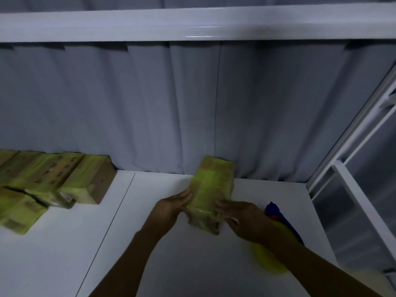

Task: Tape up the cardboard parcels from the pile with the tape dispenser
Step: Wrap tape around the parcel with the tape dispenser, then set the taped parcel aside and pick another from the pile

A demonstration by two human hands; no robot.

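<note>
**Parcel held in both hands, dispenser lying idle**

The parcel [211, 189] sits mid-table [192, 264], its far end near the curtain [150, 103]. The left hand [171, 205] lies along its left side with fairly straight fingers. The right hand [242, 217] curls round the near right edge. Glossy tape already seems to cover the top, so this looks like positioning or turning between passes.

The next move probably calls for the right hand to let go and take the dispenser [273, 209], which lies just beside that wrist, while the left hand steadies the parcel.

The pile [49, 179] at the left shows dark print and small labels, none of them readable.
</note>
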